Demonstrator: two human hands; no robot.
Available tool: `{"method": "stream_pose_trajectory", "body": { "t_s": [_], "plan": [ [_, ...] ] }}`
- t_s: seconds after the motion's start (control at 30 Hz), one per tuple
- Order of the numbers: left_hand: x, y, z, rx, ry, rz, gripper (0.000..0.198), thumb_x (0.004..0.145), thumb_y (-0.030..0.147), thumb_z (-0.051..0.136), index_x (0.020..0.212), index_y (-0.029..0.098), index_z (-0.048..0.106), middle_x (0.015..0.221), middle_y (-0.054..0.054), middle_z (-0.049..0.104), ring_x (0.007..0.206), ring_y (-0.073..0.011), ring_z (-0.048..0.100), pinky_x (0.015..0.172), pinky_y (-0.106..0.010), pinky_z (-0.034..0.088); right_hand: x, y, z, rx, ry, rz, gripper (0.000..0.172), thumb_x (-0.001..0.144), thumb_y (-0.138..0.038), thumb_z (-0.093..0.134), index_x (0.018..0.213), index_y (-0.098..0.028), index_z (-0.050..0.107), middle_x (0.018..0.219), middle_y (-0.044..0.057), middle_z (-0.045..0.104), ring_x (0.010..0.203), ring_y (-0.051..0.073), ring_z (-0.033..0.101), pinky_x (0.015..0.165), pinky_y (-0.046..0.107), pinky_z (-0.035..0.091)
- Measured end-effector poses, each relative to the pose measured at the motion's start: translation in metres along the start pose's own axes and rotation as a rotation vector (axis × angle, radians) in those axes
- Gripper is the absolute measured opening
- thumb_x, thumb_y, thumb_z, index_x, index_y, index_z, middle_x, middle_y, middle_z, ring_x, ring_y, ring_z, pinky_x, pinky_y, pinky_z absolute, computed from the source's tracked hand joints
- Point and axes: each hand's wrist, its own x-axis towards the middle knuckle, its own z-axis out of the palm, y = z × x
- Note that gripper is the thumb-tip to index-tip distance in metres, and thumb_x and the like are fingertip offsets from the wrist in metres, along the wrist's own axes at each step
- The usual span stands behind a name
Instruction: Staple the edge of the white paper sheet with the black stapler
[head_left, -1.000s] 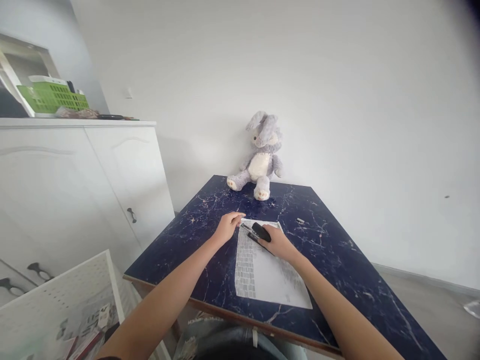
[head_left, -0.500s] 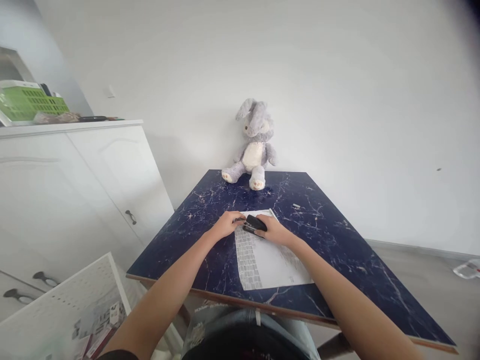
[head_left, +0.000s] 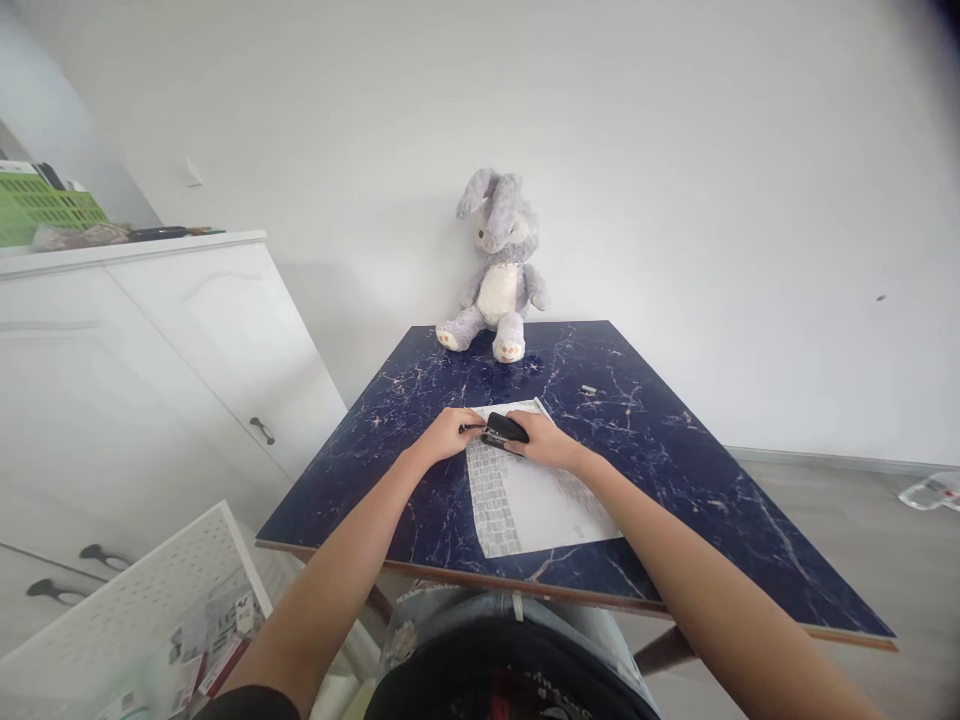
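Below the table, closest of all, jeans (head_left: 431,622) and a dark top (head_left: 502,672), with a white perforated bin (head_left: 142,595) standing off to the left. Up to the blue marbled table (head_left: 637,410), and just past its wooden near edge lies a sheet of paper (head_left: 544,512), grey brick-like hatching running down the left side, plain white through the middle, far right corner curled. The right forearm passes over its near right corner.

And here's the stapler (head_left: 507,428)! Black, smooth, rounded on top, a glint of metal at the front, pointing left over the far part of the sheet. The right hand (head_left: 550,441) has it wrapped firmly from behind. The left hand (head_left: 444,436) is right at the front end, thumb and fingertips drawn close; whether they grip stapler or paper, I cannot tell.

Room to move? Bare marble left of the sheet, a broad stretch to the right, side edges well apart from both hands. Beyond the sheet, one small pale piece (head_left: 589,390), then more open surface up to the plush rabbit (head_left: 499,290), seated at the far edge, the white wall (head_left: 712,200) behind it.
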Motion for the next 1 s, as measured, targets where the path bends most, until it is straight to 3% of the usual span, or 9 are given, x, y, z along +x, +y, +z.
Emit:
{"method": "stream_pose_trajectory", "body": {
  "t_s": [0.2, 0.27, 0.37, 0.47, 0.57, 0.7, 0.9, 1.0],
  "plan": [
    [-0.004, -0.006, -0.008, 0.005, -0.083, 0.063, 0.026, 0.096, 0.031, 0.055, 0.109, 0.022, 0.076, 0.112, -0.009, 0.074, 0.105, -0.0245, 0.068, 0.098, -0.04, 0.049, -0.001, -0.001, 0.0, 0.017, 0.0, -0.006, 0.017, 0.083, -0.028, 0.067, 0.095, -0.018, 0.06, 0.089, 0.006, 0.067, 0.078, 0.02, 0.058, 0.068, 0.028, 0.038],
    [-0.007, -0.008, -0.013, -0.072, -0.082, 0.025, 0.029, 0.097, 0.035, 0.054, 0.112, 0.023, 0.076, 0.116, -0.009, 0.073, 0.11, -0.0259, 0.067, 0.1, -0.041, 0.048, -0.002, -0.001, -0.002, 0.024, 0.009, -0.013, 0.017, 0.082, -0.028, 0.067, 0.093, -0.018, 0.06, 0.088, 0.005, 0.067, 0.077, 0.02, 0.058, 0.068, 0.028, 0.038],
    [-0.007, -0.003, -0.016, -0.323, 0.062, -0.107, 0.04, 0.098, 0.047, 0.05, 0.121, 0.021, 0.072, 0.116, -0.011, 0.073, 0.11, -0.0278, 0.068, 0.099, -0.043, 0.048, -0.003, -0.007, -0.009, 0.072, 0.01, -0.051, 0.015, 0.082, -0.029, 0.067, 0.089, -0.018, 0.06, 0.084, 0.003, 0.065, 0.074, 0.018, 0.056, 0.067, 0.028, 0.037],
    [-0.001, 0.014, -0.007, -0.659, 0.252, -0.176, 0.06, 0.1, 0.06, 0.035, 0.126, 0.016, 0.067, 0.115, -0.015, 0.073, 0.11, -0.0288, 0.067, 0.099, -0.044, 0.047, -0.004, -0.021, -0.012, 0.161, -0.019, -0.12, 0.015, 0.084, -0.032, 0.066, 0.088, -0.018, 0.06, 0.08, 0.001, 0.064, 0.071, 0.017, 0.054, 0.066, 0.027, 0.038],
    [0.007, 0.034, 0.01, -0.841, 0.309, -0.188, 0.073, 0.098, 0.069, 0.02, 0.118, 0.016, 0.067, 0.115, -0.015, 0.071, 0.113, -0.0282, 0.064, 0.102, -0.043, 0.044, -0.005, -0.04, -0.005, 0.208, -0.014, -0.191, 0.014, 0.084, -0.028, 0.066, 0.091, -0.019, 0.06, 0.085, 0.002, 0.065, 0.072, 0.017, 0.055, 0.067, 0.028, 0.039],
    [0.01, 0.051, 0.022, -0.766, 0.323, -0.15, 0.071, 0.099, 0.068, 0.014, 0.109, 0.02, 0.065, 0.115, -0.011, 0.066, 0.114, -0.0253, 0.058, 0.104, -0.04, 0.041, -0.005, -0.056, 0.007, 0.178, 0.04, -0.239, 0.014, 0.082, -0.023, 0.067, 0.093, -0.019, 0.058, 0.091, 0.004, 0.065, 0.079, 0.018, 0.056, 0.072, 0.029, 0.041],
    [0.002, 0.063, 0.016, -0.573, 0.506, -0.095, 0.06, 0.101, 0.061, 0.013, 0.112, 0.023, 0.058, 0.115, -0.009, 0.06, 0.115, -0.0243, 0.053, 0.108, -0.041, 0.037, -0.006, -0.065, 0.009, 0.043, 0.084, -0.201, 0.014, 0.084, -0.022, 0.065, 0.093, -0.02, 0.055, 0.093, 0.006, 0.064, 0.083, 0.021, 0.056, 0.073, 0.031, 0.042],
    [0.0, 0.07, 0.016, -0.542, 0.542, -0.078, 0.055, 0.102, 0.057, 0.014, 0.11, 0.022, 0.056, 0.114, -0.009, 0.059, 0.113, -0.0237, 0.054, 0.108, -0.039, 0.038, -0.007, -0.07, 0.012, 0.006, 0.1, -0.159, 0.015, 0.084, -0.022, 0.064, 0.097, -0.021, 0.056, 0.099, 0.008, 0.064, 0.089, 0.023, 0.057, 0.077, 0.034, 0.044]
  ]
}}
